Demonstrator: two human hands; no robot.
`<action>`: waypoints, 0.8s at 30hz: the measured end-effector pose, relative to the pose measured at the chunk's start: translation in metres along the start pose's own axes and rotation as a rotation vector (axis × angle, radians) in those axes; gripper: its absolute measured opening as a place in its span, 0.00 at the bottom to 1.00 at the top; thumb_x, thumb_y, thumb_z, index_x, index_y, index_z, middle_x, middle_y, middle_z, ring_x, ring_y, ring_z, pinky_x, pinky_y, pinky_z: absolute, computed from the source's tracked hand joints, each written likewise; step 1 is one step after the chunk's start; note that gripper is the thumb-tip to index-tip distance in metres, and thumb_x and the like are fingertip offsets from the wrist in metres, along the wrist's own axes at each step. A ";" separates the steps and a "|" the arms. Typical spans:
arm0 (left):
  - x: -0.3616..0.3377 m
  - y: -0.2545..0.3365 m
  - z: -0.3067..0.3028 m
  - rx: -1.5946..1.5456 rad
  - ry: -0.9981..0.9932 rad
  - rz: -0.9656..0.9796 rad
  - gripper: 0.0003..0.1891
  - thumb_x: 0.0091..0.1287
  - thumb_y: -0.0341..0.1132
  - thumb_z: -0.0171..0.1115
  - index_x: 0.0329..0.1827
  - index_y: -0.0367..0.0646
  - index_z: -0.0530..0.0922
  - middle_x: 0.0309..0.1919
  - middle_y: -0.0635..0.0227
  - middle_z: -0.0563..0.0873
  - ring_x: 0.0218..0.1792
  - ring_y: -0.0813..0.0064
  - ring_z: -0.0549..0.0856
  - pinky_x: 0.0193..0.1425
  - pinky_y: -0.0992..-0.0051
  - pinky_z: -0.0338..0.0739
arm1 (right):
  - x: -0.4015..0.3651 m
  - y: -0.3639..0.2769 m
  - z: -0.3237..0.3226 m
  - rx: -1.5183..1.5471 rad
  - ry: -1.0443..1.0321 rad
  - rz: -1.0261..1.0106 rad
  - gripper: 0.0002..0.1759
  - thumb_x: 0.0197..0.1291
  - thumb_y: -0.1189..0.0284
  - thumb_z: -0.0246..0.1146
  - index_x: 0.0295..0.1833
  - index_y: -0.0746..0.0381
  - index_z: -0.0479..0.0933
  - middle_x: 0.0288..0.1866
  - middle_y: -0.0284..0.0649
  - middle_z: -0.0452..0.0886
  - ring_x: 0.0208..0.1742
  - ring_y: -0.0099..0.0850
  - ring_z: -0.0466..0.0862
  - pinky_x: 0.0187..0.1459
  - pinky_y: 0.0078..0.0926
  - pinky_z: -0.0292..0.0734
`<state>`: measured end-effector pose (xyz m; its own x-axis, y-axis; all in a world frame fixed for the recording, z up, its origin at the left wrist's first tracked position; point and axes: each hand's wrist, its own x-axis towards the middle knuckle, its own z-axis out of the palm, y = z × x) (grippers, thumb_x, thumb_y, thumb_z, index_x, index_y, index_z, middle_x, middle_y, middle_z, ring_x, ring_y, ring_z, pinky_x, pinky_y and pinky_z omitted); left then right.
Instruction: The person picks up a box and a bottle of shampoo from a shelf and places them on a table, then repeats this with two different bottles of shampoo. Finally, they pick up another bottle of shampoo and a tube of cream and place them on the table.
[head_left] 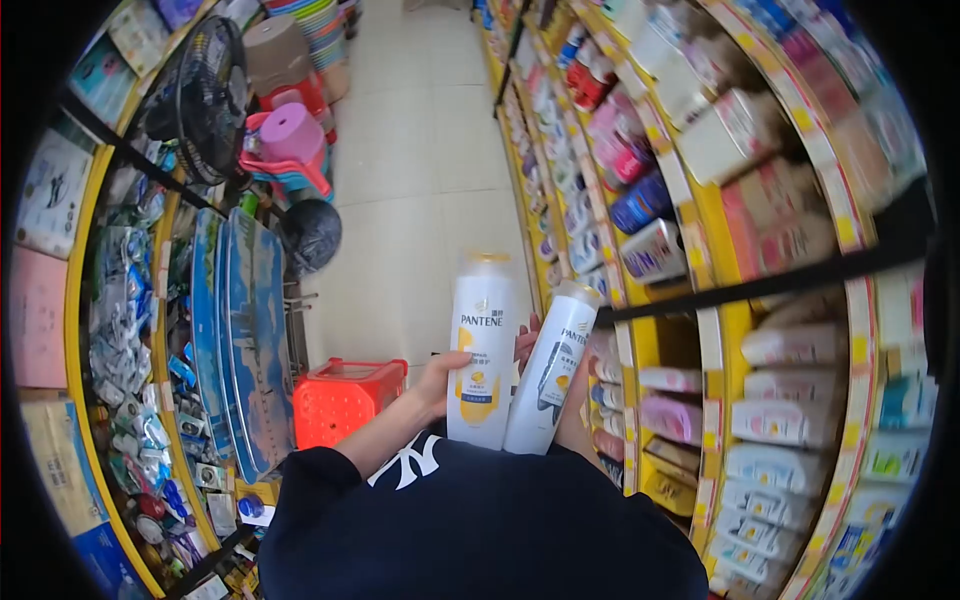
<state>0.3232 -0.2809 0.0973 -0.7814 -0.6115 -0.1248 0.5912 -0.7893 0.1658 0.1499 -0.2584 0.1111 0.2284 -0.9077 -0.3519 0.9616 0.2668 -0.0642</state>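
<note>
Two white Pantene bottles are held upright side by side in front of the dark shirt. The left bottle [482, 345] has a yellow label and a gold cap; my left hand [440, 382] is wrapped round it, thumb across its front. Slightly tilted to the right, the other bottle [553, 370] has a grey and yellow label. My right hand [572, 405] holds it from behind and from the right, mostly hidden by the bottle, with some fingertips showing between the two bottles. The bottles are close together at their bases.
Shelves of bottles [700, 340] line the right side of the aisle, with a black bar across them. On the left are packed shelves, folded blue boards [245, 340], a red plastic stool [350, 403], a fan [205, 100] and a pink stool [290, 133]. Pale floor tiles run ahead.
</note>
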 end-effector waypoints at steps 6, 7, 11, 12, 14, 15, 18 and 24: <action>0.029 0.089 0.000 0.051 0.068 0.145 0.37 0.50 0.41 0.55 0.63 0.34 0.52 0.62 0.54 0.58 0.62 0.61 0.59 0.60 0.61 0.61 | 0.108 -0.005 0.049 -0.153 0.064 0.224 0.44 0.53 0.37 0.37 0.62 0.62 0.54 0.53 0.43 0.65 0.55 0.33 0.67 0.55 0.39 0.64; 0.041 0.104 -0.004 0.009 0.048 0.181 0.37 0.50 0.41 0.55 0.62 0.34 0.52 0.62 0.53 0.57 0.63 0.61 0.59 0.60 0.61 0.61 | 0.130 -0.010 0.053 -0.132 0.018 0.267 0.43 0.53 0.38 0.37 0.63 0.62 0.53 0.55 0.44 0.65 0.59 0.36 0.64 0.56 0.40 0.63; 0.099 0.178 -0.015 -0.067 -0.039 0.298 0.38 0.50 0.43 0.55 0.62 0.35 0.53 0.62 0.51 0.57 0.63 0.61 0.57 0.60 0.60 0.61 | 0.237 -0.030 0.070 -0.071 -0.112 0.290 0.45 0.52 0.38 0.41 0.62 0.67 0.52 0.53 0.47 0.65 0.57 0.42 0.65 0.54 0.50 0.63; 0.114 0.198 -0.017 -0.077 -0.061 0.319 0.38 0.50 0.43 0.55 0.62 0.35 0.53 0.62 0.50 0.57 0.64 0.61 0.57 0.60 0.60 0.61 | 0.265 -0.036 0.077 -0.034 -0.160 0.344 0.45 0.52 0.38 0.41 0.61 0.66 0.53 0.54 0.48 0.65 0.57 0.43 0.65 0.53 0.51 0.64; 0.146 0.243 -0.015 -0.072 0.016 0.362 0.38 0.50 0.44 0.56 0.62 0.35 0.53 0.62 0.49 0.57 0.63 0.59 0.58 0.60 0.57 0.60 | 0.324 -0.053 0.099 0.035 -0.259 0.456 0.44 0.52 0.38 0.41 0.61 0.65 0.54 0.54 0.48 0.65 0.55 0.43 0.66 0.51 0.52 0.66; 0.160 0.266 -0.012 -0.067 0.057 0.376 0.38 0.50 0.45 0.56 0.62 0.35 0.53 0.62 0.48 0.57 0.63 0.58 0.59 0.60 0.56 0.60 | 0.350 -0.060 0.113 0.044 -0.294 0.480 0.43 0.52 0.38 0.41 0.61 0.64 0.55 0.53 0.48 0.65 0.55 0.44 0.67 0.49 0.51 0.68; 0.193 0.327 -0.008 0.011 0.153 0.451 0.38 0.50 0.47 0.56 0.61 0.35 0.54 0.58 0.49 0.62 0.57 0.56 0.66 0.55 0.53 0.64 | 0.420 -0.075 0.154 0.078 -0.402 0.503 0.40 0.53 0.39 0.41 0.61 0.59 0.57 0.51 0.49 0.67 0.52 0.44 0.68 0.42 0.48 0.72; 0.252 0.421 -0.012 -0.019 -0.015 0.508 0.39 0.48 0.56 0.57 0.56 0.39 0.57 0.36 0.61 0.68 0.34 0.66 0.72 0.38 0.61 0.70 | 0.527 -0.094 0.208 0.235 -0.555 0.602 0.37 0.54 0.41 0.42 0.66 0.47 0.47 0.46 0.50 0.69 0.38 0.38 0.69 0.36 0.43 0.69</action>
<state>0.3780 -0.7680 0.1238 -0.3969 -0.9176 -0.0193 0.9008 -0.3935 0.1837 0.2118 -0.8289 0.1263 0.6935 -0.6763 0.2484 0.6451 0.7364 0.2040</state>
